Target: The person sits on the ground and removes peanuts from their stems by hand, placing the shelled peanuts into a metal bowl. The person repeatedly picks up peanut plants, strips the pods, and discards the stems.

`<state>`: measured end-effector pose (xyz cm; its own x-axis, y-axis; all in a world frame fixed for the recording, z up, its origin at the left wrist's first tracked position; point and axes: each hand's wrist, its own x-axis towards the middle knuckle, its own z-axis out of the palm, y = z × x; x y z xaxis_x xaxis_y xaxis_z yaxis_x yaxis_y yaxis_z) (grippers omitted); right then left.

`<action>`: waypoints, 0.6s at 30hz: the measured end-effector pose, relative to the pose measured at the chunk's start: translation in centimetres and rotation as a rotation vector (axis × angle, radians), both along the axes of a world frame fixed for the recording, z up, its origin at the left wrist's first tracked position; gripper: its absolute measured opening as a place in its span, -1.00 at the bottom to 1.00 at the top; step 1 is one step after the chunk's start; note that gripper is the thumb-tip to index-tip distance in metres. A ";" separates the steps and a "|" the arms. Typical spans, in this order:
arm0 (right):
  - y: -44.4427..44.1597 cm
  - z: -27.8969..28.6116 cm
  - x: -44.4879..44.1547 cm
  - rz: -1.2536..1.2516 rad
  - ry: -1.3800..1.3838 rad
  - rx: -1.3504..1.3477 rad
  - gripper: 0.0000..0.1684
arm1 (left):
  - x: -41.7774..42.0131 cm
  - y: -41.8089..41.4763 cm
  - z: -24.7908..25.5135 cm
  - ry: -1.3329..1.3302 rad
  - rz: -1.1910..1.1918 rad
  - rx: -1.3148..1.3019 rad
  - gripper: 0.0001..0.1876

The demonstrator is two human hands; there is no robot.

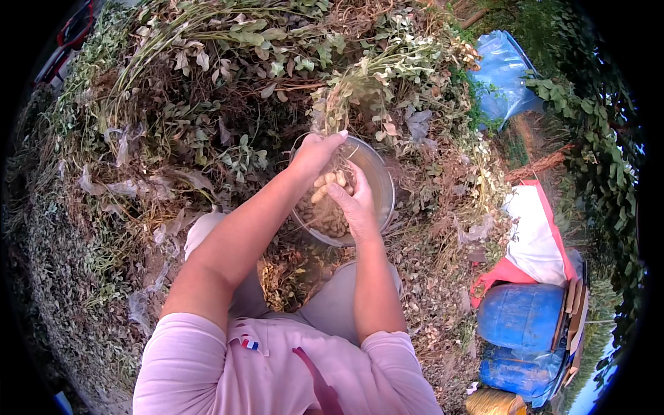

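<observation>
My left hand [315, 154] is closed around the stems of a peanut plant [340, 106], whose leafy tops point away from me. Unshelled peanuts [330, 182] hang at its root end, over a round metal basin [386, 179]. My right hand [358, 202] has its thumb and fingers around some of these pods. Loose peanuts [332, 223] lie in the lower left part of the basin, partly hidden by my hands and the roots.
Piles of pulled peanut plants [207, 93] surround the basin, with scraps of thin plastic film [124, 188] among them. On the right are a blue plastic bag [500, 72], a white and red sack [534, 228] and blue barrels [521, 316]. Green foliage borders the right side.
</observation>
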<state>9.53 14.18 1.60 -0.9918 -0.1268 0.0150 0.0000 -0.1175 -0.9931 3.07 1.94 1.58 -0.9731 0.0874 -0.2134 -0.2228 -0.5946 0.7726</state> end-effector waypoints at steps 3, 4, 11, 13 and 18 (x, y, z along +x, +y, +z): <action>0.8 -0.9 -0.6 -0.059 -0.032 0.018 -0.47 | -0.4 0.1 -1.3 0.029 -0.003 -0.051 -0.76; 1.2 -1.8 -1.0 -0.132 -0.004 0.040 -0.51 | -0.5 0.5 -1.7 0.038 -0.002 -0.080 -0.76; 0.1 -1.5 -0.9 -0.307 0.108 0.095 -0.72 | 0.0 1.6 -3.4 -0.031 0.054 -0.373 -0.75; 0.1 -2.1 -1.0 -0.304 0.113 0.112 -0.72 | 0.4 2.1 -2.4 -0.032 0.059 -0.466 -0.75; 0.8 -4.6 -2.2 -0.361 -0.003 0.083 -0.74 | 0.1 2.8 -4.7 0.025 0.151 -0.402 -0.75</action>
